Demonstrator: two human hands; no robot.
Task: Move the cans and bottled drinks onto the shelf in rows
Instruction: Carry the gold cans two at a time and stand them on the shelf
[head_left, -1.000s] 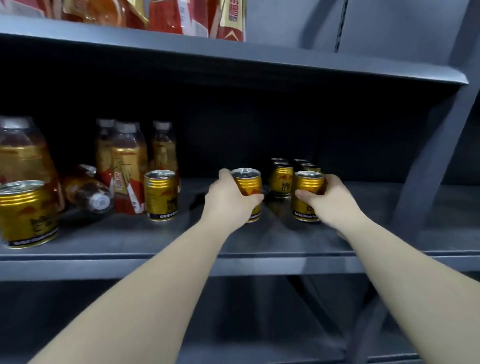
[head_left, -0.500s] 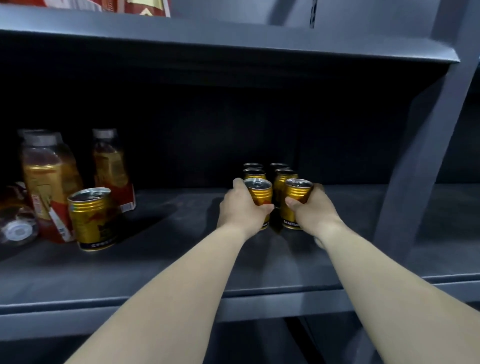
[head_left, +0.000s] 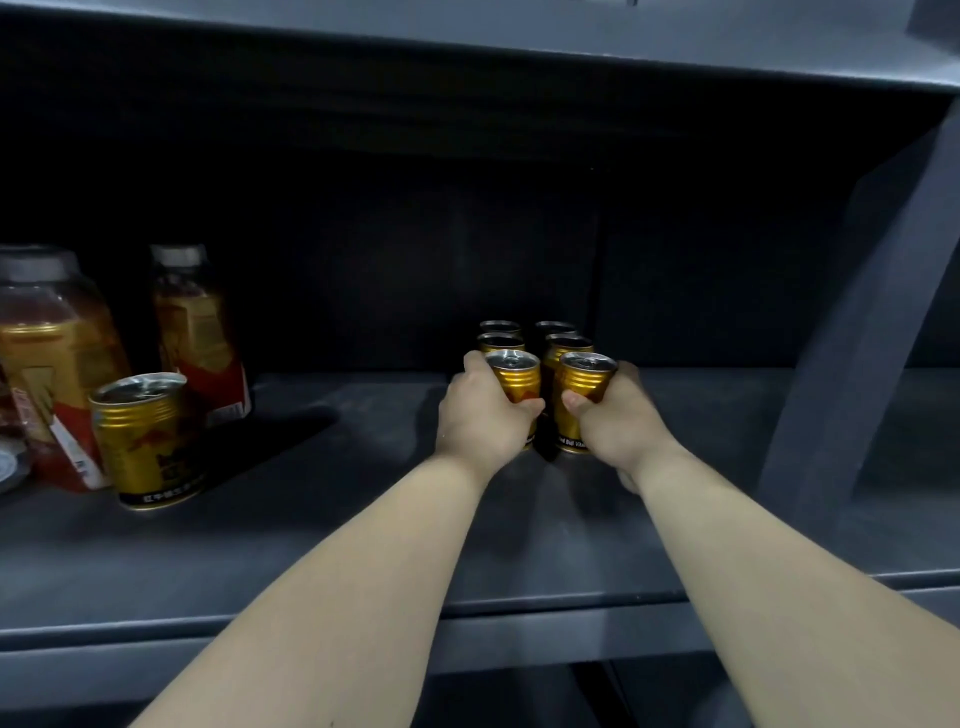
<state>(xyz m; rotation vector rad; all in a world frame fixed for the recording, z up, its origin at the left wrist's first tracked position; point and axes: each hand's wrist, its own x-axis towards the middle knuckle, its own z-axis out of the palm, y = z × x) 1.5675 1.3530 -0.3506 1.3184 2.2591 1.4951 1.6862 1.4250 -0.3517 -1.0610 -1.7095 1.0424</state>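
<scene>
Head view, only one available. My left hand (head_left: 480, 415) is wrapped round a gold ribbed metal drink can (head_left: 515, 376), and my right hand (head_left: 618, 426) is wrapped round a second gold can (head_left: 581, 387). Both cans are upright, and their bases look to be down on the dark grey metal shelf (head_left: 311, 545), mid-depth and right of its centre. They stand just in front of four more gold cans (head_left: 565, 345), set two by two toward the back wall. Risk 1: the held pair are just beside each other with my thumbs in the gap, so a further push back could, I judge, nudge the rear cans out of line. Risk 2: an uneven release could skew the front pair. Risk 3: a wide sweep of the left forearm could clip the lone gold can (head_left: 148, 441) near the left front edge, just ahead of the plastic tea bottles (head_left: 200, 332). Room: there is bare shelf between that can and the rows, an open strip to the front edge, and more space rightward up to the slanting grey upright (head_left: 857, 338). The upper shelf board (head_left: 467, 31) overhangs, but headroom looks ample.
</scene>
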